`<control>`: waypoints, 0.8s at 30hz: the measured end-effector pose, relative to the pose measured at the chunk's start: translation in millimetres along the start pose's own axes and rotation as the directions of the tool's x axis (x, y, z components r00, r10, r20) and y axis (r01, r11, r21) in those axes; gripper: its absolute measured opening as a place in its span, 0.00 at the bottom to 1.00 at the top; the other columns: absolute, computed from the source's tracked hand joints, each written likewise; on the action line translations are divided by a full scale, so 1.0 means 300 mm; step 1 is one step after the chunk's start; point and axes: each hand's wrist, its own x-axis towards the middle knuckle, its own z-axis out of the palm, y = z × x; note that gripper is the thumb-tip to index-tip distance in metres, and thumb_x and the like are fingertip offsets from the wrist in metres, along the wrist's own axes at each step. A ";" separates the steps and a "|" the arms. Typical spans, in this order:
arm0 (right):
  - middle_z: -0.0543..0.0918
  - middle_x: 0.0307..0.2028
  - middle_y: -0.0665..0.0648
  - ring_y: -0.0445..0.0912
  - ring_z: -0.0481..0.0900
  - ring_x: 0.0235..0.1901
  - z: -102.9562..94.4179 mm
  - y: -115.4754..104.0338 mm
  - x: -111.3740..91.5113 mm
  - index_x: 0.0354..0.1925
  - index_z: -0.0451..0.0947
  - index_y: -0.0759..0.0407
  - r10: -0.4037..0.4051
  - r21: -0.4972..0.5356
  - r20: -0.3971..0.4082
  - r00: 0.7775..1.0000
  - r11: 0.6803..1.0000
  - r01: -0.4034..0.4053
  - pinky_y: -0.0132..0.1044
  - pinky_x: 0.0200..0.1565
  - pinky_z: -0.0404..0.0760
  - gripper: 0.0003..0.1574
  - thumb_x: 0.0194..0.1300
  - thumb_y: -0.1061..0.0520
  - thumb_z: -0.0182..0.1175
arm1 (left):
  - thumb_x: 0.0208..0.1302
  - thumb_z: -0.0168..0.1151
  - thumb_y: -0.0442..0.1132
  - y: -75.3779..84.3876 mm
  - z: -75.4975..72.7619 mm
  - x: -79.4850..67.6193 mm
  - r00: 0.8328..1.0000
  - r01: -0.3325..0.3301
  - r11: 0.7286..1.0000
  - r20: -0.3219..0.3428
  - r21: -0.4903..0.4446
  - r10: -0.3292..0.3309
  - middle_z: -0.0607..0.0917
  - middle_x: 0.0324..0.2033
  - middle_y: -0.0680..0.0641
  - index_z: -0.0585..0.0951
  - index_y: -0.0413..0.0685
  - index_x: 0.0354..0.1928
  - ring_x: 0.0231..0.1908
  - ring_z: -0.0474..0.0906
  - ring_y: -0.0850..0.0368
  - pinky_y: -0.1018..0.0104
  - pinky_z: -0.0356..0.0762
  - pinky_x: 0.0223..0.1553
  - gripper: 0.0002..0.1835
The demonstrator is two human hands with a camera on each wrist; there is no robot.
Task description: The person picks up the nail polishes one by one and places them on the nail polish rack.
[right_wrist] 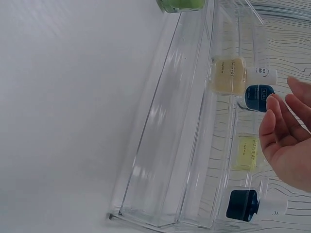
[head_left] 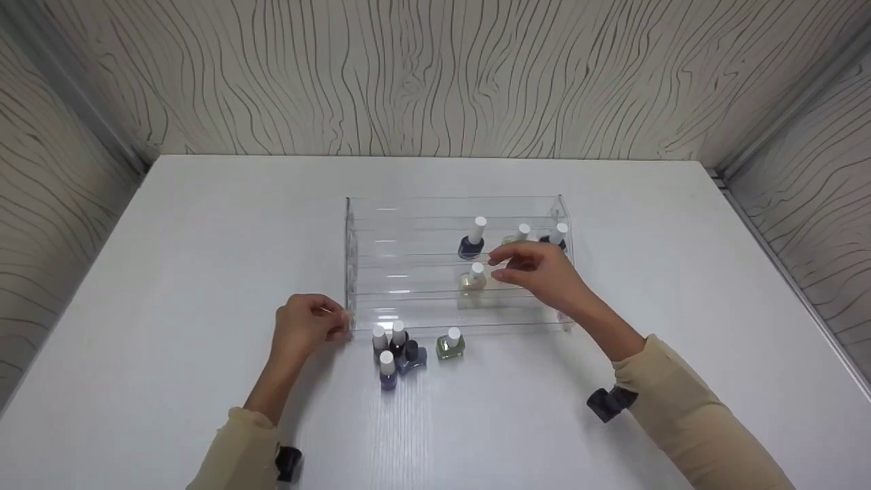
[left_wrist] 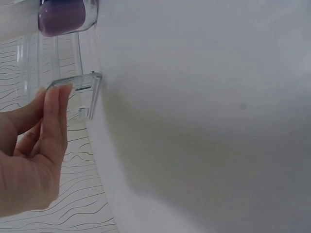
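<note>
On the white tabletop (head_left: pixel 170 286), between its left and right edges, a clear tiered rack (head_left: pixel 348 265) appears to be being loaded with nail polish. Its front left corner is pinched by the left hand (head_left: pixel 304 327); nothing is held by the right hand (head_left: pixel 550 275), whose parted fingers are poised just beside the cream bottle (head_left: pixel 471 282). That bottle seems to have been set in place; the next move probably calls for another to be picked up. In the tier behind it, a navy bottle (head_left: pixel 470 247), a yellow bottle (right_wrist: pixel 247 153) and a dark bottle (right_wrist: pixel 240 205) are ranged toward the rack's right edge. Before its front edge, a green bottle (head_left: pixel 450 348), a slate-blue bottle (head_left: pixel 414 360), two blackish bottles (head_left: pixel 397 348) and a purple bottle (head_left: pixel 388 380) are left loose.
</note>
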 end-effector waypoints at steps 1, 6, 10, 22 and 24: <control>0.81 0.41 0.60 0.46 0.76 0.35 -0.003 -0.002 -0.003 0.44 0.79 0.64 -0.002 0.010 0.002 1.000 1.000 0.002 0.30 0.37 0.76 0.16 0.57 0.60 0.63 | 0.51 0.62 0.27 0.000 0.000 -0.001 1.000 -0.005 1.000 0.000 -0.001 0.005 0.81 0.17 0.46 0.81 0.34 0.25 0.17 0.77 0.60 0.72 0.75 0.21 0.02; 0.80 0.40 0.61 0.46 0.77 0.35 -0.015 -0.005 -0.017 0.44 0.78 0.66 -0.009 0.029 0.012 1.000 1.000 0.009 0.30 0.37 0.77 0.16 0.57 0.60 0.63 | 0.52 0.62 0.27 0.002 0.000 0.000 1.000 0.001 1.000 0.006 -0.004 -0.001 0.80 0.17 0.47 0.81 0.33 0.26 0.17 0.77 0.60 0.72 0.76 0.21 0.02; 0.81 0.39 0.61 0.47 0.77 0.35 -0.018 0.003 -0.026 0.44 0.78 0.66 -0.011 0.017 0.012 1.000 1.000 0.011 0.30 0.38 0.77 0.16 0.56 0.61 0.63 | 0.52 0.61 0.27 0.004 0.001 0.002 1.000 0.026 1.000 0.011 -0.008 -0.026 0.80 0.18 0.46 0.81 0.33 0.26 0.17 0.77 0.60 0.71 0.77 0.21 0.02; 0.81 0.39 0.62 0.46 0.76 0.33 0.003 0.016 -0.048 0.43 0.79 0.66 -0.012 0.017 0.074 0.997 1.000 0.011 0.28 0.36 0.76 0.16 0.55 0.61 0.64 | 0.52 0.62 0.26 0.002 -0.001 0.000 1.000 0.027 0.999 0.011 -0.028 -0.027 0.80 0.18 0.46 0.81 0.32 0.27 0.17 0.77 0.60 0.71 0.77 0.21 0.02; 0.81 0.39 0.61 0.45 0.76 0.33 0.009 0.019 -0.051 0.43 0.79 0.66 -0.013 0.005 0.082 0.997 1.000 0.013 0.28 0.35 0.76 0.16 0.55 0.61 0.65 | 0.52 0.62 0.26 0.002 -0.001 0.001 0.999 0.030 0.999 0.014 -0.030 -0.029 0.80 0.18 0.46 0.81 0.32 0.27 0.17 0.77 0.61 0.71 0.77 0.21 0.01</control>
